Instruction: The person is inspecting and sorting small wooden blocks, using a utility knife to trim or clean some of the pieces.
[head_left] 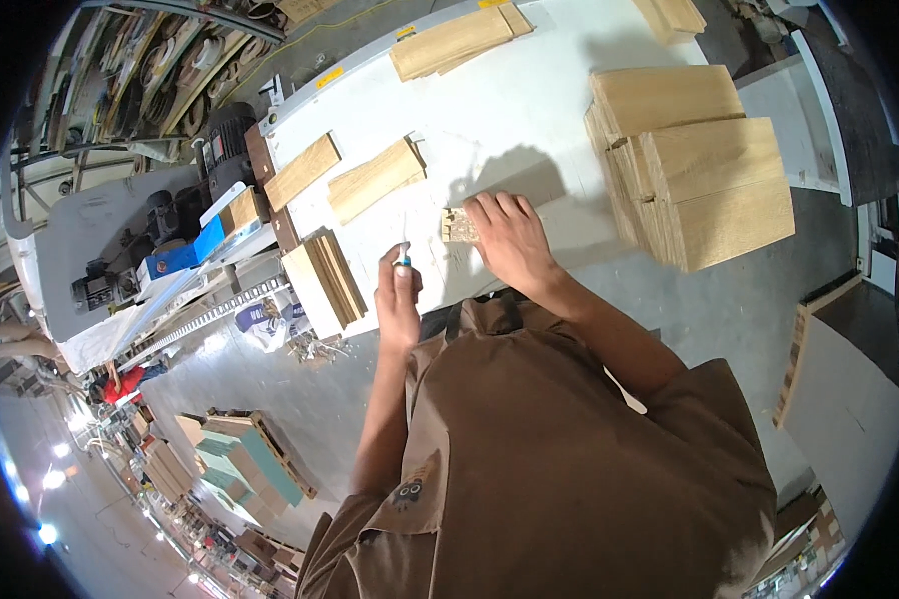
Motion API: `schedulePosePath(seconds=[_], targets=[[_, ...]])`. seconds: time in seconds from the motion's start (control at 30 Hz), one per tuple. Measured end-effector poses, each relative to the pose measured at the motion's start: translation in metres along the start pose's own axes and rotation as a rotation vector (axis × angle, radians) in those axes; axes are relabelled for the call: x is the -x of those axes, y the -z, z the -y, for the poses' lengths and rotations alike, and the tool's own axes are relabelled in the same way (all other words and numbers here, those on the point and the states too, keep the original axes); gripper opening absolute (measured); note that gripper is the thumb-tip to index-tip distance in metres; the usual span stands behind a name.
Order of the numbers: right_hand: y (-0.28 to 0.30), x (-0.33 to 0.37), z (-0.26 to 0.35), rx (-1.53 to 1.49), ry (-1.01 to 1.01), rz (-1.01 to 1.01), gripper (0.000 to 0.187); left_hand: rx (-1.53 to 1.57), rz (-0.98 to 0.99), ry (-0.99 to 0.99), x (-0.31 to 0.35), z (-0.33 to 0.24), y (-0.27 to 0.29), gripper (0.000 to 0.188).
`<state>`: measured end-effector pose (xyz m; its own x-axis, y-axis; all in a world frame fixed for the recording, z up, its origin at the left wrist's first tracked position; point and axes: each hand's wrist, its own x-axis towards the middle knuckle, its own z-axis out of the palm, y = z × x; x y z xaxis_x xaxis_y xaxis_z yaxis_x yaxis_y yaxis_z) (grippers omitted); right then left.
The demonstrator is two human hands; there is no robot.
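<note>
My left hand (400, 299) is closed around a slim tool (404, 260) with a thin pale tip and a blue band; its exact kind is not clear. With my right hand (514, 240) I grip a small wooden piece (459, 226), its rough, notched end facing left toward the tool. The tool and that end are apart. Both hands are over the near part of the white table (469, 130). Beyond my left hand lie a few overlapping wooden boards (375, 182). Beside it, at the table's left edge, is a row of boards (322, 280).
At the right of the table stands a tall stack of wooden boards (709, 180). More boards (459, 42) lie at the far side, and one board (303, 170) at the left. A machine with dark motors (228, 145) adjoins the table's left edge. Sheet piles (245, 464) stand on the floor behind left.
</note>
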<state>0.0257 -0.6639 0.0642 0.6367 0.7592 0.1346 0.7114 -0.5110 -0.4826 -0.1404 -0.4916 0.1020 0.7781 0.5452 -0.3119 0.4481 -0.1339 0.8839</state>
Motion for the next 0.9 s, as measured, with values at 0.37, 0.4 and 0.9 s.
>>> schedulePosePath(seconds=[0.37,0.4,0.9], targets=[[0.003,-0.003,0.001,0.014,0.007,-0.031,0.044,-0.732,0.027,-0.221,0.021,-0.01,-0.023,0.045],[0.003,-0.004,0.0,0.026,0.01,-0.037,0.045,-0.734,0.014,-0.207,0.02,-0.012,-0.023,0.046],[0.007,-0.013,-0.004,-0.029,-0.011,0.015,0.054,-0.899,-0.011,-0.316,0.002,0.003,-0.017,0.053]])
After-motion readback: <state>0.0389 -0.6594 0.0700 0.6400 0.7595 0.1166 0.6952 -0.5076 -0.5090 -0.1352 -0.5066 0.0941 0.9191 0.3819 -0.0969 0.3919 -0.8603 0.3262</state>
